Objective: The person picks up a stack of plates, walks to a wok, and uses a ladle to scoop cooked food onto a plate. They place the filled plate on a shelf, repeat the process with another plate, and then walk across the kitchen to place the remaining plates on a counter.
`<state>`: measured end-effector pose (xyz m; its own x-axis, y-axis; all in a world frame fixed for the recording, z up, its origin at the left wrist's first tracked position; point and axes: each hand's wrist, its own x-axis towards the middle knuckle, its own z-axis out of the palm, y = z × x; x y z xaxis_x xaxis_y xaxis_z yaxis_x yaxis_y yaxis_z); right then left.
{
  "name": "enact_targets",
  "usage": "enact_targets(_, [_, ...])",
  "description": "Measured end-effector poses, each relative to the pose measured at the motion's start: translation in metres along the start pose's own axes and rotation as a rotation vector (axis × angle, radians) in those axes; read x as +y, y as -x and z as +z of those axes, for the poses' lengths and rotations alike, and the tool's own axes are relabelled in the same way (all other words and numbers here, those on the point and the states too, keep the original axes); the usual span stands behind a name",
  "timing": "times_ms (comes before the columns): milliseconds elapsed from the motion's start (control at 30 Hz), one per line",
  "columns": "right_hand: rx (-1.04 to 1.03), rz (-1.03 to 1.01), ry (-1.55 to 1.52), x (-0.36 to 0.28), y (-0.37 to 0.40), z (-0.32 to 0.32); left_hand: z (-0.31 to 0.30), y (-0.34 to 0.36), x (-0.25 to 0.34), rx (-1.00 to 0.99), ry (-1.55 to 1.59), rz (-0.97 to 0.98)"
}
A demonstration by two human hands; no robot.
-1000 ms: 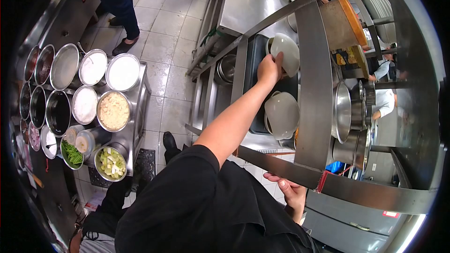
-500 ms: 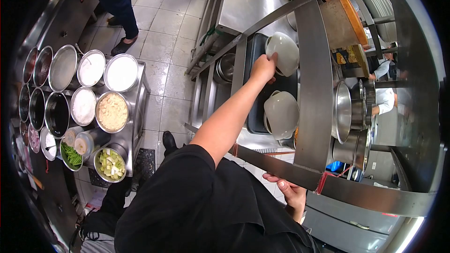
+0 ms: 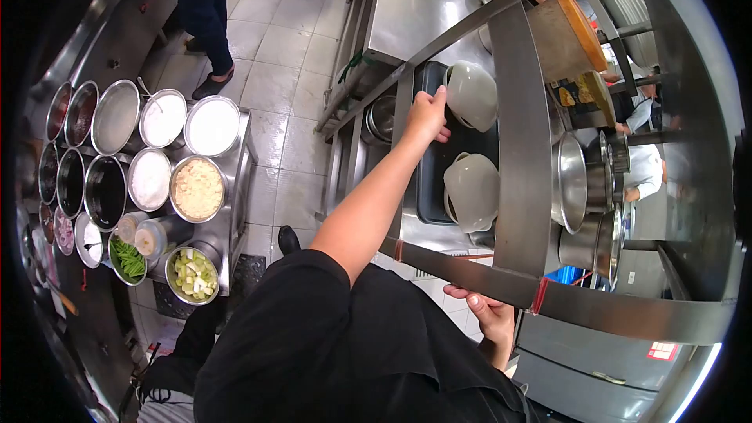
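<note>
My left hand (image 3: pixel 427 119) reaches over a dark tray (image 3: pixel 427 180) on the steel rack. Its thumb is raised beside the near edge of a pale handled bowl (image 3: pixel 472 95), and its fingers curl lower down, apart from the thumb. Whether the thumb tip touches the bowl is hard to see. A second pale handled bowl (image 3: pixel 475 192) sits in the same tray, nearer my body. Down by my side, my right hand (image 3: pixel 492 319) is closed at the rack's steel rail (image 3: pixel 462 272), with some fingers partly hidden behind it.
Left stands a steel trolley with several pans, including green vegetables (image 3: pixel 128 258), chopped pieces (image 3: pixel 194 276) and a crumbly yellow ingredient (image 3: pixel 197 189). Steel pots (image 3: pixel 583 247) stand right of the rack. A co-worker's legs (image 3: pixel 202 16) are at the upper left; others work beyond the rack.
My left hand has drawn back slightly from the bowl's edge, its thumb coming off the bowl's side. Both bowls remain in the tray. My right hand stays at the rail.
</note>
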<state>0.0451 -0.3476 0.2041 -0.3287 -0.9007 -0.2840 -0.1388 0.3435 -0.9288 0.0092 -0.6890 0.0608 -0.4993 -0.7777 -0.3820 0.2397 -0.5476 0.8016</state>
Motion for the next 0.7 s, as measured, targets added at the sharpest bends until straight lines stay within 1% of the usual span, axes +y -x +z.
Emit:
enact_targets(33, [0.013,0.006,0.011,0.001,0.000,0.000,-0.001,-0.001,0.000,-0.001,-0.004,0.007])
enact_targets(100, [0.020,-0.026,0.017,0.003,0.000,0.002,-0.001,-0.013,-0.002,0.046,-0.100,0.177])
enact_targets(133, [0.029,-0.050,0.026,0.003,0.001,0.003,0.001,-0.037,-0.014,0.043,-0.105,0.186])
enact_targets(167, [0.033,-0.061,0.022,0.004,0.001,0.004,0.006,-0.072,-0.031,0.119,-0.254,0.328])
enact_targets(200, [0.054,-0.062,0.039,0.004,0.002,0.006,0.010,-0.090,-0.038,0.195,-0.402,0.473])
enact_targets(233, [0.075,-0.063,0.057,0.004,0.003,0.007,0.011,-0.082,-0.024,0.189,-0.404,0.484])
enact_targets(300, [0.086,-0.067,0.042,0.008,0.004,0.006,0.009,-0.059,0.010,-0.088,-0.354,0.222])
enact_targets(333, [0.090,-0.059,0.027,0.011,0.005,0.006,0.008,-0.058,0.016,-0.120,-0.368,0.157])
enact_targets(367, [0.100,-0.070,0.022,0.013,0.005,0.005,0.009,-0.065,0.010,-0.130,-0.376,0.166])
enact_targets(433, [0.090,-0.063,0.085,0.015,0.005,0.003,0.012,-0.074,0.004,-0.199,-0.238,0.119])
enact_targets(467, [0.108,-0.077,0.073,0.015,0.006,0.003,0.012,-0.071,0.002,-0.198,-0.218,0.127])
enact_targets(533, [0.109,-0.008,0.076,0.013,0.007,0.003,0.011,-0.062,0.003,-0.211,-0.180,0.134])
enact_targets(567, [0.157,-0.042,0.054,0.011,0.008,0.004,0.011,-0.067,-0.002,-0.228,-0.147,0.104])
enact_targets(600, [0.135,-0.058,0.095,0.010,0.008,0.004,0.008,-0.064,-0.004,-0.226,-0.104,0.111])
enact_targets(633, [0.118,-0.068,0.136,0.011,0.010,0.002,0.005,-0.047,0.003,-0.178,-0.127,0.141])
enact_targets(667, [0.061,-0.093,0.162,0.024,0.011,-0.006,-0.001,-0.050,-0.002,-0.141,-0.081,0.168])
enact_targets(700, [0.117,-0.122,0.142,0.022,0.015,-0.008,-0.007,-0.051,-0.002,-0.108,-0.034,0.157])
